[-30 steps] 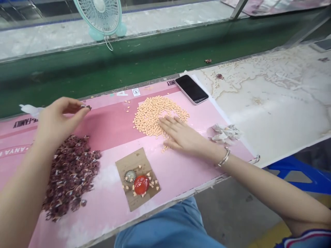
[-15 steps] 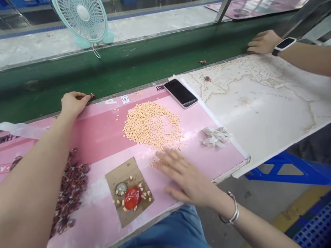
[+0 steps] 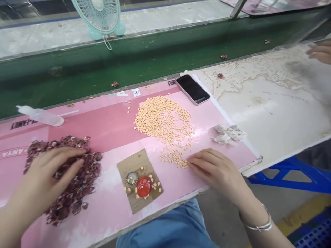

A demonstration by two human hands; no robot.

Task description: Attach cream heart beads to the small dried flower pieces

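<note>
Left hand (image 3: 49, 172): fingers open, spread on dried petals (image 3: 89, 172). Right hand (image 3: 217, 168): fingers open, touching peach hearts (image 3: 176, 159).

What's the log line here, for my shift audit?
left hand: on dried dark-red flower pieces | right hand: touching peach heart-shaped flakes | between hands: cardboard square

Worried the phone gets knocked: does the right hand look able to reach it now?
Probably yes. The right hand rests on the pink board, with the phone farther along; only low heart-shaped pieces and crumpled paper lie near the way, nothing tall.
</note>
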